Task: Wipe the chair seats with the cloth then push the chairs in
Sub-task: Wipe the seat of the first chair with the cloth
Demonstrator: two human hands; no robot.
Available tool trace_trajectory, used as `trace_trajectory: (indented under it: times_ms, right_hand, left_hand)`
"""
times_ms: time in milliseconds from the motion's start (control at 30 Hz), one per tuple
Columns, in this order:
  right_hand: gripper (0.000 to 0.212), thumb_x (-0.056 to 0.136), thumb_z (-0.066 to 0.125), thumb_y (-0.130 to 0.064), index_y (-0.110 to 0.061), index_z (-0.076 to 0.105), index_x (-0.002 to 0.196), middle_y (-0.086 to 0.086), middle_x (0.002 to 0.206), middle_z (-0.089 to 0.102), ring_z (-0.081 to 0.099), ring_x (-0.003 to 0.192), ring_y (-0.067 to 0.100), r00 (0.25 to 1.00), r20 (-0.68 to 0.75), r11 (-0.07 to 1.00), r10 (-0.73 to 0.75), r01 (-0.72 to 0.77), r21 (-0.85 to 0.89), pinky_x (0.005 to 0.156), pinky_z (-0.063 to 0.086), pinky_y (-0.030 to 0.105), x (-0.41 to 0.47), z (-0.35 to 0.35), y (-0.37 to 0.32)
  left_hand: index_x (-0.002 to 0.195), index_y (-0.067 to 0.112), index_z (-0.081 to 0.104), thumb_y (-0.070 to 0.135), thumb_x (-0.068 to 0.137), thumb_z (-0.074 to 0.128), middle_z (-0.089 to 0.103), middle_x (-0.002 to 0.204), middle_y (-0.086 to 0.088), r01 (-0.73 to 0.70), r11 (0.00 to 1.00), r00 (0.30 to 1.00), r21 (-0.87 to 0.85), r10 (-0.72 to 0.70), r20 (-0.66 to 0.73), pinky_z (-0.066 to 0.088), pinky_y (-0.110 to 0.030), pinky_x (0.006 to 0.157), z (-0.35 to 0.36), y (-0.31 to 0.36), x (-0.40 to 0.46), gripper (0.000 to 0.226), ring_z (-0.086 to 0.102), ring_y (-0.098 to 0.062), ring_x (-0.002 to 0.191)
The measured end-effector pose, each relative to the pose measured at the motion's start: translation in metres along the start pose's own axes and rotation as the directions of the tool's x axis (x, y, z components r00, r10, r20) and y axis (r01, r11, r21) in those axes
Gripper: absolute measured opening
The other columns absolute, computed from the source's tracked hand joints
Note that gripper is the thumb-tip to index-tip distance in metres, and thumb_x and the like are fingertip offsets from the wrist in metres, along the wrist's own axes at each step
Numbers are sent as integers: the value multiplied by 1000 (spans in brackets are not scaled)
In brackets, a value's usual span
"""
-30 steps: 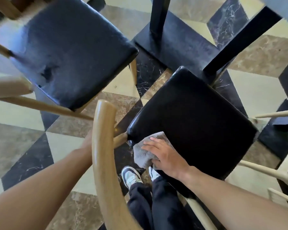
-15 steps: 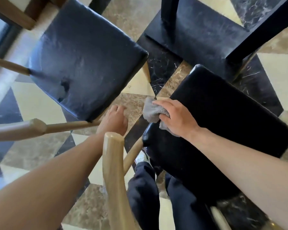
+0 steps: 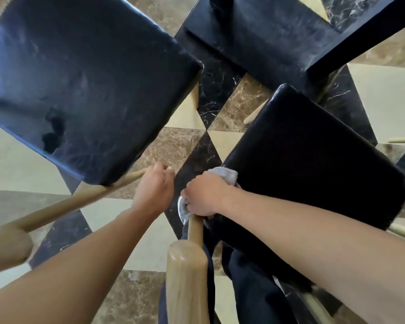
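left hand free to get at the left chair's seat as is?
Probably yes. The left hand holds nothing and sits just off the near corner of the left chair seat, beside its wooden rail. Nothing lies between; the cloth is under the right hand.

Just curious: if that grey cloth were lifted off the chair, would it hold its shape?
Probably not. The grey cloth lies bunched and creased under the right hand at the seat corner, so it looks soft and floppy. It is likely light too.
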State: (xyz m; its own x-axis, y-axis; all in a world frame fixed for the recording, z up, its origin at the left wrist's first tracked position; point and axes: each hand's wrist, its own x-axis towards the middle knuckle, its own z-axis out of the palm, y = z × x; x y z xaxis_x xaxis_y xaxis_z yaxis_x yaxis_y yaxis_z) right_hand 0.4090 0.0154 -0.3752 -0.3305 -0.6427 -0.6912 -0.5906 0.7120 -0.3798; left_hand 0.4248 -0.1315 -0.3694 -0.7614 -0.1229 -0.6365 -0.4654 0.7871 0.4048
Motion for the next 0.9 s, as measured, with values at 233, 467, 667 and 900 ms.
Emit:
trace_trajectory:
  times_ms: [233,467,667,900]
  right_hand:
    - [24,93,43,-32,-23,47,71,-4,72,57,50,72,22,985,-130,990,112,-100,96,86,39,40,-6,-12,43]
    - [28,91,43,-36,-22,66,85,3,90,70,66,88,28,944,-299,990,138,-122,71,74,38,35,-16,-34,109]
    - [25,89,40,-36,-23,46,69,4,86,69,64,83,27,894,-355,961,273,-238,140,87,50,46,-27,-65,182]
    - [27,87,46,-36,-22,50,65,2,74,56,54,76,28,758,-462,877,460,-308,368,67,34,35,-42,-70,231]
  left_hand:
    - [76,25,40,42,99,30,50,88,-1,-29,999,996,-34,32,83,31,-36,70,19,50,18,31,47,-22,84]
    - [87,15,48,39,100,29,54,94,-8,-140,988,989,65,137,48,36,-38,73,8,91,57,34,49,-27,87]
    - [102,15,50,46,101,26,56,103,-8,-158,979,987,129,154,44,38,-39,77,1,127,94,40,51,-26,90]
    - [100,14,49,45,101,24,55,101,-7,-212,975,976,69,209,54,36,-38,76,17,192,107,40,50,-25,92]
